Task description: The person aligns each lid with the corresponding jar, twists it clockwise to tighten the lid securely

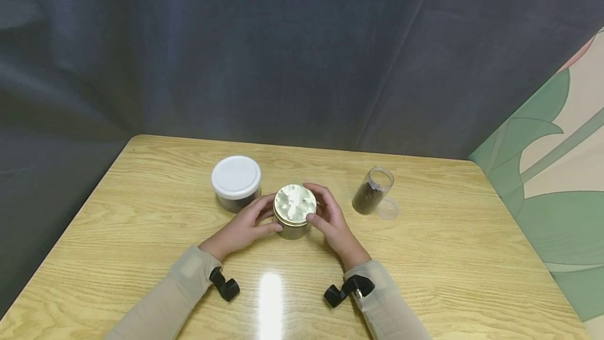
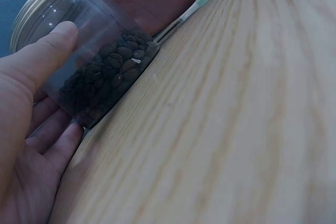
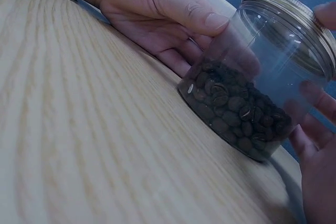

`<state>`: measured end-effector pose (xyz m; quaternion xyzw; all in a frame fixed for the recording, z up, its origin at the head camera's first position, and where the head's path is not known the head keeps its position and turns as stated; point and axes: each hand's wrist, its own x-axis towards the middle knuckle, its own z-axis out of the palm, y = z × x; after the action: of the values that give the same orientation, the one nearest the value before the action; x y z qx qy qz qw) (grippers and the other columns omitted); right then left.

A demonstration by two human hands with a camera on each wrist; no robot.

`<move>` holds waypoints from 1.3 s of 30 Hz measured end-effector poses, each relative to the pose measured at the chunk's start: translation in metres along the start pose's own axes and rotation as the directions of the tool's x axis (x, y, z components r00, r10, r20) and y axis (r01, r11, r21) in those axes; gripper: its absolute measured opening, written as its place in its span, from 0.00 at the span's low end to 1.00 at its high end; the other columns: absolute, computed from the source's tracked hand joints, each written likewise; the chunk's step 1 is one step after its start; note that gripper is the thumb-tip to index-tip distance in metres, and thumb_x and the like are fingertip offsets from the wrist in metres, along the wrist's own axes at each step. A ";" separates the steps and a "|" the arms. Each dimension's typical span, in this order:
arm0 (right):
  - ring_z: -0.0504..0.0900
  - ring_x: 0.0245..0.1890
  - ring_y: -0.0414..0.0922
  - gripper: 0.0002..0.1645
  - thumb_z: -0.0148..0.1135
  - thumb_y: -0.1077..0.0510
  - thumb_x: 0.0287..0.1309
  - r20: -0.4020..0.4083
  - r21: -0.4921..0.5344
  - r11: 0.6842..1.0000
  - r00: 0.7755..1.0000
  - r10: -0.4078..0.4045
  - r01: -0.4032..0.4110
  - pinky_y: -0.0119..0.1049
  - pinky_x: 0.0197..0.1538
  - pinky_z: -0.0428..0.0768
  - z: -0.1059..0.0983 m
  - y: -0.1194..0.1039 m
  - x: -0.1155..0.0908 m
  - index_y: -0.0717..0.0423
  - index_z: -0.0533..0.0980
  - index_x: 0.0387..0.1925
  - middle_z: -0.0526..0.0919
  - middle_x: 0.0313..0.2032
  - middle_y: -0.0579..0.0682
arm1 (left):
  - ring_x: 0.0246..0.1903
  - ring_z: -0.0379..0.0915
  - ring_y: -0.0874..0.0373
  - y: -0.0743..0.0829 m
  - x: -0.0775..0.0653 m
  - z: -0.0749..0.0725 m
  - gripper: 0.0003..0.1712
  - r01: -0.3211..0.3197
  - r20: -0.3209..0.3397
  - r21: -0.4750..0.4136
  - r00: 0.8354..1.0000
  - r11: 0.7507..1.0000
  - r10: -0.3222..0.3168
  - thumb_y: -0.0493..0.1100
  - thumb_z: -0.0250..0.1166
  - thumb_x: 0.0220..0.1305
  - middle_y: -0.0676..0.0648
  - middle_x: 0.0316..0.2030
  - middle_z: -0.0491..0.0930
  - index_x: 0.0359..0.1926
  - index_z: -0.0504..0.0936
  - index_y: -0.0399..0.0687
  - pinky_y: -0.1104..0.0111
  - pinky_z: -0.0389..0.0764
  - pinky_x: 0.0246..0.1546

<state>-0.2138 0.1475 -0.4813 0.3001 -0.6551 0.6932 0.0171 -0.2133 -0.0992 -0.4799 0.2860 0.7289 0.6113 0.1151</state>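
Observation:
A clear jar (image 1: 292, 232) with a gold-coloured metal lid (image 1: 295, 204) stands on the table between both hands. Dark beans, apparently coffee beans (image 3: 233, 106), fill roughly its lower half. My left hand (image 1: 239, 231) holds the jar's left side, its thumb against the wall in the left wrist view and its fingers curving round behind. On the opposite side, my right hand (image 1: 336, 223) has its thumb at the lid's edge and its fingers round the far side, partly hidden by the jar.
Behind the left hand stands a wider jar with a white lid (image 1: 236, 176). To the right is a small uncapped clear jar (image 1: 368, 196) holding dark contents, with a clear round lid (image 1: 388, 209) lying beside it. The wooden table (image 1: 448, 256) ends at a dark curtain (image 1: 283, 67).

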 end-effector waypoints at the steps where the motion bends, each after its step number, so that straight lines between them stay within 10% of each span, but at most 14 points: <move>1: 0.72 0.63 0.44 0.35 0.59 0.66 0.64 -0.004 0.010 1.000 1.000 0.008 -0.008 0.34 0.68 0.72 0.000 0.000 0.000 0.70 0.60 0.70 0.71 0.63 0.61 | 0.69 0.65 0.44 0.000 0.000 0.000 0.42 0.002 0.000 0.001 1.000 1.000 -0.002 0.35 0.69 0.66 0.37 0.70 0.65 0.75 0.60 0.38 0.70 0.69 0.69; 12: 0.71 0.62 0.44 0.49 0.75 0.49 0.59 -0.017 0.016 1.000 1.000 0.019 -0.019 0.32 0.66 0.73 0.001 0.002 -0.003 0.68 0.55 0.65 0.67 0.61 0.54 | 0.70 0.64 0.45 -0.002 0.001 0.001 0.41 -0.011 -0.002 0.005 1.000 1.000 0.011 0.35 0.69 0.65 0.37 0.70 0.65 0.75 0.60 0.38 0.69 0.68 0.70; 25: 0.70 0.66 0.44 0.37 0.56 0.55 0.68 0.025 -0.054 0.998 1.000 -0.019 0.021 0.34 0.69 0.70 0.000 0.000 -0.001 0.65 0.59 0.73 0.66 0.66 0.66 | 0.69 0.64 0.44 -0.002 0.000 0.001 0.42 -0.007 -0.003 0.008 1.000 1.000 0.008 0.35 0.69 0.65 0.36 0.70 0.65 0.75 0.59 0.36 0.69 0.68 0.69; 39: 0.72 0.62 0.44 0.42 0.71 0.56 0.63 -0.014 0.022 0.999 1.000 0.026 -0.025 0.32 0.68 0.72 -0.001 0.001 -0.001 0.69 0.59 0.67 0.70 0.62 0.55 | 0.70 0.63 0.45 0.002 0.000 0.000 0.41 -0.015 -0.005 0.011 1.000 1.000 0.016 0.34 0.69 0.65 0.37 0.70 0.65 0.75 0.60 0.38 0.69 0.68 0.70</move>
<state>-0.2142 0.1485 -0.4826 0.2871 -0.6511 0.7026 0.0094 -0.2128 -0.0987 -0.4785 0.2908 0.7301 0.6090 0.1072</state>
